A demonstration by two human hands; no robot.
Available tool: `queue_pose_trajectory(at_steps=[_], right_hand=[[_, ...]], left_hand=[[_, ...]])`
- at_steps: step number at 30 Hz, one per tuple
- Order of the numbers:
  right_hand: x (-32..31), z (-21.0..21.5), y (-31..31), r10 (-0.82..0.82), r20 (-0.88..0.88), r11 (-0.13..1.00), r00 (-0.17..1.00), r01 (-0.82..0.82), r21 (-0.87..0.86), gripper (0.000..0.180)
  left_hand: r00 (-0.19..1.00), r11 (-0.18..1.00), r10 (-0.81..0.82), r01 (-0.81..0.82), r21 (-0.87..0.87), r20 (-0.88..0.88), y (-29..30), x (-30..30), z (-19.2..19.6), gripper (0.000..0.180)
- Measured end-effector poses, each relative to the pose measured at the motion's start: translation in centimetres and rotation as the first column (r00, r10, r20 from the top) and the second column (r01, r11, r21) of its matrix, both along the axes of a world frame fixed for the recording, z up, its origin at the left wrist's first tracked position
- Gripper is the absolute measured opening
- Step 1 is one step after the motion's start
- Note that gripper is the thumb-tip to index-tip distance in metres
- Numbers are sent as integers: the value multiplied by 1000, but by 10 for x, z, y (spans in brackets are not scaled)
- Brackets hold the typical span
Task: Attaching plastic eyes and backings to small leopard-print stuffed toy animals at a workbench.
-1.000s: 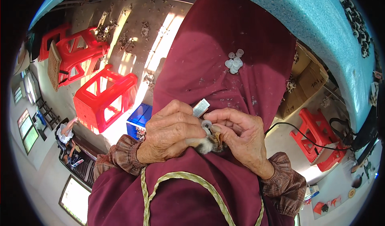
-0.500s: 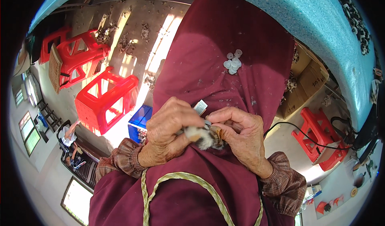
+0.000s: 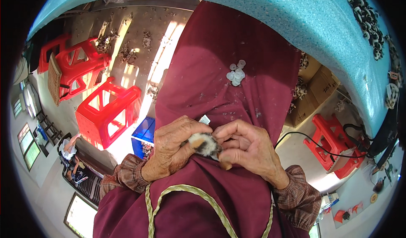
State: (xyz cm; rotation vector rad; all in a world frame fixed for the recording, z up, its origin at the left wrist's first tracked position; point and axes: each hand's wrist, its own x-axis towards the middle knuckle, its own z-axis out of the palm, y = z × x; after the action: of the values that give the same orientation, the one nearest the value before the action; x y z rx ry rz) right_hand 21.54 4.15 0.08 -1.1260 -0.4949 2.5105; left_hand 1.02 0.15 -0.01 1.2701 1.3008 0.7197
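Observation:
Between my hands, above my lap, is a small furry plush piece (image 3: 206,146) in white, black and orange. My left hand (image 3: 172,144) grips its left side, with thumb and fingers closed round it. My right hand (image 3: 249,149) pinches its right end, fingers bent. An orange-brown tip shows below the right thumb; what else lies under those fingers is hidden. A white label (image 3: 204,119) sticks up beside the left fingertips. Farther out on the maroon apron (image 3: 220,39) lies a small heap of translucent white discs (image 3: 235,77).
A speckled blue surface (image 3: 270,9) curves across the far side, with small dark-and-white pieces (image 3: 367,20) at right. Red stools (image 3: 105,115) stand left, another red stool (image 3: 330,140) right. A blue bin (image 3: 144,130), a cardboard box (image 3: 315,94) and a black cable (image 3: 304,133) flank my lap.
The plush piece has turned, showing more of its patched fur. My right fingers have shifted from a small grey part at its top to its right end. The view has tilted slightly.

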Motion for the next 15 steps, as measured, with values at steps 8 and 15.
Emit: queue_pose_trajectory(at_steps=[8, 15], right_hand=[[-4, -4, -9, 79, 208, 961, 975, -131, 245, 22], [-6, -3, -7, 117, 284, 898, 952, -224, 380, 23]], left_hand=[[998, 993, -51, 55, -109, 41, 1, 3, 2, 20], [993, 993, -108, 111, 45, -55, 2, 4, -1, 21]])
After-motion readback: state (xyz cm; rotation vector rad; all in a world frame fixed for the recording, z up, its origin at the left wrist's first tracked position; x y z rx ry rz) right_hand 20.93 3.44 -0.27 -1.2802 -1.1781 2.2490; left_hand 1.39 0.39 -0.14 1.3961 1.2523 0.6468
